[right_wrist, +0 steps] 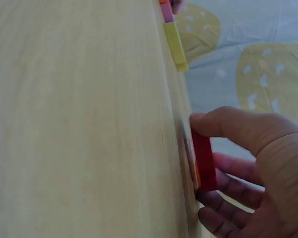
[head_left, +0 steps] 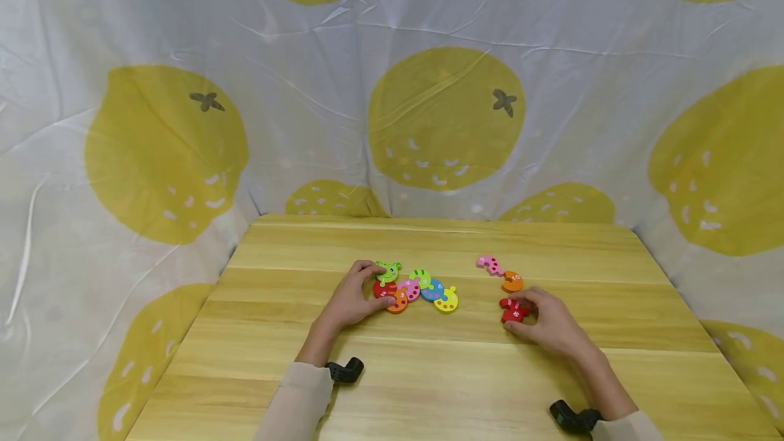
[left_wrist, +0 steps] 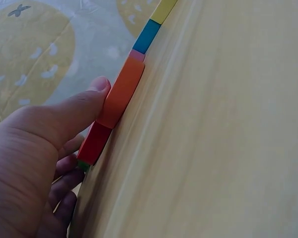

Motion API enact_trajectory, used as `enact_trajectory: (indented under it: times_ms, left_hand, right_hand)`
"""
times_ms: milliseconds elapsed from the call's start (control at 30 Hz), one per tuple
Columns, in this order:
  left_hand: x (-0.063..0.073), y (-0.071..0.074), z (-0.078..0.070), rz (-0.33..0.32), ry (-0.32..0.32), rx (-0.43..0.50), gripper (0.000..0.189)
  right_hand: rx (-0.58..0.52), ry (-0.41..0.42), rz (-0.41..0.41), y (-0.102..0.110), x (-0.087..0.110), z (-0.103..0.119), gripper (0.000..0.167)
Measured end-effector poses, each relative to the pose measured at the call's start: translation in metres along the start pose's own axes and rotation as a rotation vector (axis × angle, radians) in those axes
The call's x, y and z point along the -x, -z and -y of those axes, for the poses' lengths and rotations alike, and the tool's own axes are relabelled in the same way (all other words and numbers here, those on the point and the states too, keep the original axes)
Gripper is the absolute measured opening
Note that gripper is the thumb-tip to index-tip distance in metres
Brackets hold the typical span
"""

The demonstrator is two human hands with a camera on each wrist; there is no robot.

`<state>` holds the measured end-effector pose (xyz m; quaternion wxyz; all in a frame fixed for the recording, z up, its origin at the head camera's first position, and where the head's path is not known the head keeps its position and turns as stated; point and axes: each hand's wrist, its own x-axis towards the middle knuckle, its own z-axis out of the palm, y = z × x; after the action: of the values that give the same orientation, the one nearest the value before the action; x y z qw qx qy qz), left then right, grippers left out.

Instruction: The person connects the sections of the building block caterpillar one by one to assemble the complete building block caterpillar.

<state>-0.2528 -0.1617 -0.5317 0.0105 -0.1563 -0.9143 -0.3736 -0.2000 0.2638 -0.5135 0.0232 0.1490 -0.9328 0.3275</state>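
Observation:
A row of joined, numbered caterpillar puzzle pieces lies on the table, running from a green head piece (head_left: pixel 388 273) to a yellow piece (head_left: pixel 447 301). At its head end my left hand (head_left: pixel 350 299) holds the row, thumb against the orange piece (left_wrist: pixel 123 94) and fingers round by the green head. The red piece (left_wrist: pixel 95 144) sits between them. Farther right, my right hand (head_left: pixel 549 324) pinches a loose red puzzle piece (right_wrist: pixel 203 161) between thumb and fingers, low over the table or touching it; I cannot tell which.
Beyond the right hand lie an orange piece marked 10 (head_left: pixel 512 282) and a pink piece (head_left: pixel 490 265), close together. The wooden table (head_left: pixel 429 373) ends at a curtain (head_left: pixel 318 121) printed with lemons. Each wrist wears a black camera (head_left: pixel 346 370).

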Motion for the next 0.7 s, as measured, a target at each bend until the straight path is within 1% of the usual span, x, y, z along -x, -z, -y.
enact_trajectory:
  times_ms: [100,167,333,433,533,700]
  left_hand:
    - [0.0,0.0,0.0,-0.004,-0.008,0.005,0.066]
    - [0.0,0.001,0.0,-0.007,-0.013,0.007,0.065]
    - [0.0,0.002,0.0,-0.021,-0.022,0.02,0.063]
    - [0.0,0.002,0.001,-0.018,-0.023,0.019,0.062]
    - [0.0,0.001,0.001,-0.009,-0.022,0.019,0.062]
    - [-0.001,0.002,0.001,-0.002,-0.029,0.023,0.061]
  right_hand:
    - [-0.014,0.003,0.002,0.0,-0.003,0.005,0.049]
    - [-0.024,0.008,-0.01,0.0,-0.007,0.009,0.049]
    - [-0.024,0.057,-0.067,-0.003,-0.018,0.019,0.049]
    - [-0.025,0.076,-0.077,-0.008,-0.023,0.024,0.05]
    - [-0.038,0.082,-0.08,-0.012,-0.027,0.027,0.05]
    - [-0.083,0.063,-0.071,-0.014,-0.033,0.033,0.049]
